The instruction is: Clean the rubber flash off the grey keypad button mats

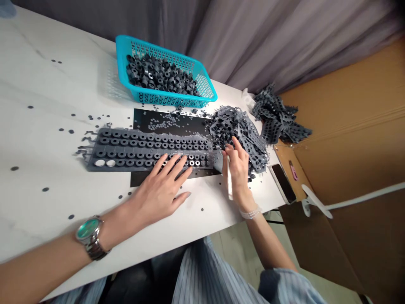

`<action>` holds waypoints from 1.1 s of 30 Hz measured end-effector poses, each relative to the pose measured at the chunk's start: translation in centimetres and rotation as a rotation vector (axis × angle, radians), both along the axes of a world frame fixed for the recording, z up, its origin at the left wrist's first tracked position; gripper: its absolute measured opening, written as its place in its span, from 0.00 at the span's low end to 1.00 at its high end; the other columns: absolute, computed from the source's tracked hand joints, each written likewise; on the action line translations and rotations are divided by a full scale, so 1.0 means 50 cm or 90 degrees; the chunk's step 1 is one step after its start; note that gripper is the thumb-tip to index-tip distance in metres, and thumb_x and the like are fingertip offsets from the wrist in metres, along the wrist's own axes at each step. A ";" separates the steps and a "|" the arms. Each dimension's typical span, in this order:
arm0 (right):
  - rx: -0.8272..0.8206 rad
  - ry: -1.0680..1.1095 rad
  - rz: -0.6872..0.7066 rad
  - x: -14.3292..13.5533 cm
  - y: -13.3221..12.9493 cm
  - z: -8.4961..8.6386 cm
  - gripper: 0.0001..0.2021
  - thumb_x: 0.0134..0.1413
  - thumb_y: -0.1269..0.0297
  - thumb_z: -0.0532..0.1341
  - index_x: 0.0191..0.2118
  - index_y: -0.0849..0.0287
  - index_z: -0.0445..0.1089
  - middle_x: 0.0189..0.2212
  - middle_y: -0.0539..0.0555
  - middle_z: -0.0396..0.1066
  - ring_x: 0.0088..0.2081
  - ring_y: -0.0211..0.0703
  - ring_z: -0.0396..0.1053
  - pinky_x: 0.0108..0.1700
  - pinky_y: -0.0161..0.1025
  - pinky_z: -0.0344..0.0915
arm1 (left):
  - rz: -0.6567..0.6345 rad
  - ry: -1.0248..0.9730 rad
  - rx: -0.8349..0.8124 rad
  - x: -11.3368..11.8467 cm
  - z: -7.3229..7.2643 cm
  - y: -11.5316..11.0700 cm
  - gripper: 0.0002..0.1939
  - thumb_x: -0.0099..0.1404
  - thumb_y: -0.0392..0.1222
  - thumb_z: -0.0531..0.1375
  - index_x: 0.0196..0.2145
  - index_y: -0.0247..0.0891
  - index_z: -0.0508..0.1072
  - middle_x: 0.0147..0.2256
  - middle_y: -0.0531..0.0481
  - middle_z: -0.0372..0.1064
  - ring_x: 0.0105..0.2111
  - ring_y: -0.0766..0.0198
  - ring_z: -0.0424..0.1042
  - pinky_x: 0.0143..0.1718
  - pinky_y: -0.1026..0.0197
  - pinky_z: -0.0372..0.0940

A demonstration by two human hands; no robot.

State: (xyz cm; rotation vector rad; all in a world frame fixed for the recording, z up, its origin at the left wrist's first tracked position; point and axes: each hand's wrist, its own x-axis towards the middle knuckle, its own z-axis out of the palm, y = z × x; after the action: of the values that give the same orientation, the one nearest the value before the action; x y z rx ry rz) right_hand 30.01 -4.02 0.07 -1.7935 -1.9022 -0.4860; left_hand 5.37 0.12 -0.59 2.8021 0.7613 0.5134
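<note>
**Inspector A:** Station check. The left hand [161,188] lies flat, fingers spread, pressing the near edge of the rubber sheet [148,148], which sits lengthwise on a black mat [177,122] at the table's centre. Nothing is pinched there; it is a hold-down.

**Inspector B:** Agreed. The right hand [238,166], at three o'clock from the sheet, is curled around a thin white tool [229,182], and its fingertips touch the sheet's right end. I cannot tell how tightly.

**A:** In my judgement the work is pushing rings out of the sheet. To do it well, keep the flat palm close to the ring being worked so the sheet does not buckle, and drive straight down.

**B:** Materials: the sheet is matte dark grey, flexible, with rows of raised round rings; two holes at its left end show pale. Ragged flash hangs off that end.

**A:** At twelve o'clock a turquoise perforated plastic basket [207,86] holds loose rings [160,76]. At two o'clock lies a heap of limp, holed sheets [240,133], a second heap [276,116] beyond. Small dark discs scatter across the glossy white table [47,105]. A phone [283,182] lies at four o'clock.
</note>
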 end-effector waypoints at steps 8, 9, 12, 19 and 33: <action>-0.048 -0.002 0.105 -0.033 -0.059 0.001 0.08 0.64 0.71 0.57 0.47 0.54 0.66 0.52 0.59 0.74 0.63 0.49 0.62 0.54 0.50 0.64 | -0.002 -0.003 0.006 0.000 -0.003 0.001 0.28 0.69 0.51 0.54 0.62 0.34 0.66 0.65 0.34 0.56 0.66 0.42 0.53 0.65 0.37 0.48; -0.061 -0.008 0.127 -0.042 -0.065 0.000 0.08 0.64 0.71 0.57 0.47 0.54 0.66 0.52 0.58 0.74 0.63 0.49 0.62 0.54 0.50 0.64 | -0.002 -0.001 0.006 0.000 -0.003 0.001 0.28 0.70 0.51 0.53 0.61 0.34 0.66 0.65 0.34 0.56 0.66 0.42 0.53 0.65 0.37 0.48; -0.088 -0.030 0.169 -0.057 -0.074 -0.002 0.09 0.64 0.72 0.57 0.48 0.55 0.65 0.51 0.58 0.75 0.63 0.49 0.62 0.53 0.50 0.64 | -0.004 0.006 0.006 0.000 -0.002 0.001 0.28 0.70 0.52 0.53 0.61 0.33 0.66 0.65 0.33 0.56 0.66 0.42 0.53 0.65 0.37 0.48; -0.106 -0.080 0.178 -0.057 -0.064 0.004 0.07 0.66 0.72 0.55 0.46 0.56 0.67 0.51 0.58 0.75 0.63 0.50 0.62 0.54 0.50 0.63 | -0.005 0.005 -0.004 0.000 -0.001 0.001 0.28 0.69 0.51 0.54 0.61 0.34 0.66 0.65 0.33 0.56 0.66 0.41 0.52 0.65 0.36 0.48; 0.012 -0.025 0.024 -0.025 -0.047 -0.006 0.07 0.67 0.72 0.52 0.44 0.57 0.66 0.49 0.62 0.75 0.60 0.49 0.66 0.53 0.49 0.63 | -0.007 0.017 -0.004 0.000 -0.001 0.000 0.28 0.70 0.51 0.53 0.62 0.33 0.66 0.65 0.33 0.56 0.66 0.41 0.53 0.66 0.37 0.47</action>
State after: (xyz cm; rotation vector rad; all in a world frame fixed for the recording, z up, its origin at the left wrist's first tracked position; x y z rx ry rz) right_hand 28.75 -6.36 -0.24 -1.7449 -1.9472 -0.5281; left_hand 5.36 0.14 -0.66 2.8115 0.7511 0.4722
